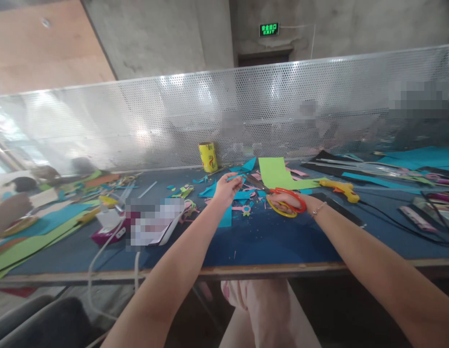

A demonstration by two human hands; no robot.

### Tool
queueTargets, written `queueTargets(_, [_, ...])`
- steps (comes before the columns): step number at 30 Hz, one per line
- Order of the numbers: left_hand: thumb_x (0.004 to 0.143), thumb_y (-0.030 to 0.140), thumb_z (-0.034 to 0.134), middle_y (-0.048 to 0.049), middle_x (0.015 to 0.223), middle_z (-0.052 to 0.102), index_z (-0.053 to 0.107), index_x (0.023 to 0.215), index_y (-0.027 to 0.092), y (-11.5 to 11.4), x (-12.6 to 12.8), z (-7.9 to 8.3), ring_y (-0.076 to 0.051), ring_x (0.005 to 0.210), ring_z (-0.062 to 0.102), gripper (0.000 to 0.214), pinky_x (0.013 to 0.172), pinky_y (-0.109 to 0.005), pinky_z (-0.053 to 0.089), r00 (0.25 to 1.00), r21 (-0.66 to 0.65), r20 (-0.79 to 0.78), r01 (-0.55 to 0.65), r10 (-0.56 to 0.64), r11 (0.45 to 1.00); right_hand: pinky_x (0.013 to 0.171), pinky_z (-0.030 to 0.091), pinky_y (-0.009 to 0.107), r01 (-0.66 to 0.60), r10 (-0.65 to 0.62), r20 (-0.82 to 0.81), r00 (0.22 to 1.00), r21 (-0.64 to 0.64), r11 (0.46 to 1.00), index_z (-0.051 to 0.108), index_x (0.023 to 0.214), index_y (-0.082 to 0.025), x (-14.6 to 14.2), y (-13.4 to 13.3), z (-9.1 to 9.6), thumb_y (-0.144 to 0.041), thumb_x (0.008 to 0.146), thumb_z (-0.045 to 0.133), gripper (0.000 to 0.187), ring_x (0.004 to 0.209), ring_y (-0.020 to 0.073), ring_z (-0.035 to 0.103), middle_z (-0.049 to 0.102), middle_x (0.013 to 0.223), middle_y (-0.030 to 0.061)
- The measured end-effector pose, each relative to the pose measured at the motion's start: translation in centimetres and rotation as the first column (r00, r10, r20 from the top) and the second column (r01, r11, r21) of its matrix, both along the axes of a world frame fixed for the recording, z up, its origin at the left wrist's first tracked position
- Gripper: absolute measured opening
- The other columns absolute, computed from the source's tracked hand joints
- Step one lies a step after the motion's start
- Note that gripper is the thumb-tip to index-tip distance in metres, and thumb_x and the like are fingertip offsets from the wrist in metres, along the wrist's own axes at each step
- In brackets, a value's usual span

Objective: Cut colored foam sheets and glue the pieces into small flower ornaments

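My right hand (285,199) is closed round the handles of a pair of scissors (300,202) with red and yellow loops. The blades point left and away, toward my left hand (227,188). My left fingers are pinched together on a small piece of blue paper (236,177), close to the blade tips. Blue paper scraps lie below and around both hands. A pink paper cutout (242,209) with a round blue-centred shape rests on the table just in front of them. Behind my right hand stretches a light green L-shaped sheet (273,173).
A yellow glue gun (339,189) with a black cord lies right of the scissors. A yellow can (208,157) stands by the perforated metal divider (166,125). At left are a purple power strip (108,234), a phone (157,224) and another person's arm (8,215) near coloured sheets.
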State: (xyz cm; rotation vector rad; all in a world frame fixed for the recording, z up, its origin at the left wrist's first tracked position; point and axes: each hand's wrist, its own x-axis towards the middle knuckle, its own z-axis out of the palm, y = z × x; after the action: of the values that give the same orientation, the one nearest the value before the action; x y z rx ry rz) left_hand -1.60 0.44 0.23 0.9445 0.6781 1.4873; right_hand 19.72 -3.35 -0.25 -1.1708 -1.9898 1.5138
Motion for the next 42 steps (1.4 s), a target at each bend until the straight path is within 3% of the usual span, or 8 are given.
queueTargets(29, [0.061, 0.003, 0.062, -0.0008, 0.061, 0.06, 0.051, 0.072, 0.014, -0.3, 0.1, 0.4, -0.008, 0.061, 0.059, 0.019, 0.07, -0.023, 0.047, 1.0, -0.028, 0.013, -0.018, 0.019, 0.999, 0.027, 0.025, 0.017, -0.024, 0.024, 0.009, 1.0, 0.028, 0.999, 0.039, 0.054, -0.017, 0.2, 0.7, -0.7, -0.055, 0.074, 0.045, 0.043, 0.028, 0.0037, 0.03, 0.035, 0.037, -0.0066])
queueTargets(42, [0.058, 0.002, 0.06, -0.0006, 0.058, 0.06, 0.049, 0.068, 0.014, 0.1, -0.1, 0.3, -0.008, 0.056, 0.057, 0.019, 0.061, -0.021, 0.046, 1.0, -0.038, -0.007, -0.009, 0.009, 0.999, 0.027, 0.024, 0.016, 0.062, -0.069, 0.071, 0.995, 0.1, 0.993, 0.038, 0.056, -0.017, -0.4, -0.6, 0.1, -0.055, 0.072, 0.048, 0.042, 0.028, 0.003, 0.028, 0.034, 0.037, -0.007])
